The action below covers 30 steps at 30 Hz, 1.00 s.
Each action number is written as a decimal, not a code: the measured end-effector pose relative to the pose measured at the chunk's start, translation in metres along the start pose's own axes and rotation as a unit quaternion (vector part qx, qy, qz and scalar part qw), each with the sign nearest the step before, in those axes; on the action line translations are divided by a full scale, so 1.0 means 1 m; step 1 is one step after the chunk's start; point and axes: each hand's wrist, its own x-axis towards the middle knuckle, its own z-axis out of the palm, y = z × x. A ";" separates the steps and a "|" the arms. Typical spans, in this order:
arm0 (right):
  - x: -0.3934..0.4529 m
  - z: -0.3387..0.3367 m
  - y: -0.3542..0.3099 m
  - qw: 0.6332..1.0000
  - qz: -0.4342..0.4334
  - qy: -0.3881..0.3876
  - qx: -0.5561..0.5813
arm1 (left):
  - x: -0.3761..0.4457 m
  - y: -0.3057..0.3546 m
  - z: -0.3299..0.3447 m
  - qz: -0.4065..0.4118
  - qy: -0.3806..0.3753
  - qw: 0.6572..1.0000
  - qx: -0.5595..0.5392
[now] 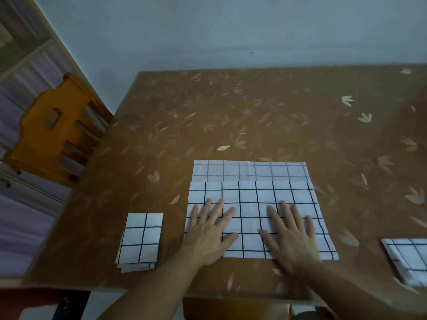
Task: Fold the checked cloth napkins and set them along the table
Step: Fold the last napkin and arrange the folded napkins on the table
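the half-folded napkin (258, 204) at lower centre is pressed flat by the left hand (209, 229) and right hand (291, 232), fingers spread; a second fold seems needed next.

A brown table (265, 116) fills most of the view, its covering printed with pale leaf shapes scattered across it. Off its left edge stands an orange wooden chair (53, 128), backrest slatted, with a small cut-out near the top. Behind runs a plain pale blue-grey wall (208, 31). At far left, a light wood-framed panel (20, 65) slants upward.
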 end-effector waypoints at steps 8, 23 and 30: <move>0.023 -0.006 0.003 1.000 0.007 0.012 -0.017 | 0.025 -0.007 -0.008 0.005 0.005 1.000 0.008; 0.029 -0.006 0.011 1.000 0.005 0.013 -0.016 | 0.032 0.001 -0.005 0.008 0.014 1.000 0.004; 0.052 -0.013 0.009 1.000 -0.005 0.022 0.003 | 0.046 -0.010 -0.010 -0.003 0.027 1.000 -0.001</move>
